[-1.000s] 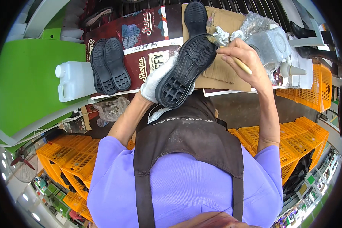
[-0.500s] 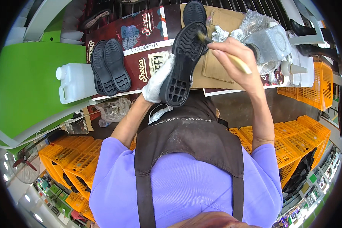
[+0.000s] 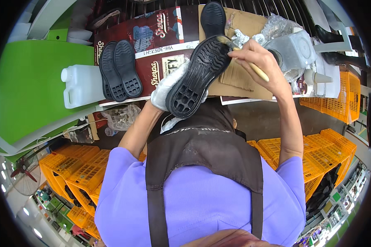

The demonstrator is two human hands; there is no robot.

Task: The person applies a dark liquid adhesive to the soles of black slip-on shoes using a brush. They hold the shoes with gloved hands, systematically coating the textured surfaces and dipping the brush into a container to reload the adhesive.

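Observation:
A black shoe sole (image 3: 200, 70) is tilted in front of me, its wavy-grooved, gridded face upward. Wet-looking streaks shine along its middle. My left hand (image 3: 165, 91), in a white glove, is closed around the lower left side of the sole; some fingers are hidden beneath it. Bare, my right hand (image 3: 263, 64) pinches a brush (image 3: 257, 72) with a pale handle. The bristles touch the sole's upper right edge. Beyond it lies another black sole (image 3: 213, 18) on brown cardboard (image 3: 239, 78). More black soles (image 3: 126, 68) rest overlapping on the left.
A white jug (image 3: 83, 86) stands left of the resting soles. On the right are a cut clear plastic container (image 3: 296, 50), crumpled plastic wrap (image 3: 276, 26) and a white nozzle bottle (image 3: 317, 77). Orange crates (image 3: 329, 148) flank me on both sides. A fan (image 3: 27, 173) stands lower left.
The held sole has tilted further, its upper end swinging right and slightly down. My right hand and the brush have shifted a little right and down, and the bristles are at the sole's upper edge.

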